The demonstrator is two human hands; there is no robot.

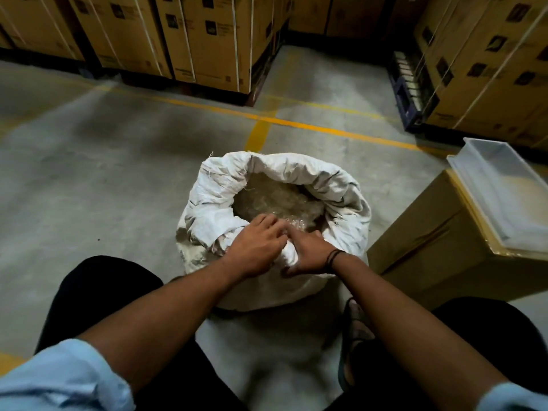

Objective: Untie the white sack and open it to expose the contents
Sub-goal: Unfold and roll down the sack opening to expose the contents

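Note:
A white woven sack [213, 197] stands on the concrete floor in front of me, its mouth wide open and its rim rolled down. Pale, stringy, translucent contents [272, 200] show inside. Both hands are at the near rim. My left hand [256, 247] lies over the rolled edge with its fingers reaching into the opening. My right hand [311, 253], with a dark band on its wrist, grips a fold of the sack's near edge, thumb outside and fingers curled over it. No tie or string is visible.
A brown carton [439, 250] stands close on the right with a white plastic tray [504, 185] on top. Stacks of strapped cartons [207, 40] on pallets line the back and right. Yellow floor lines [296, 123] cross beyond the sack. My knees flank it.

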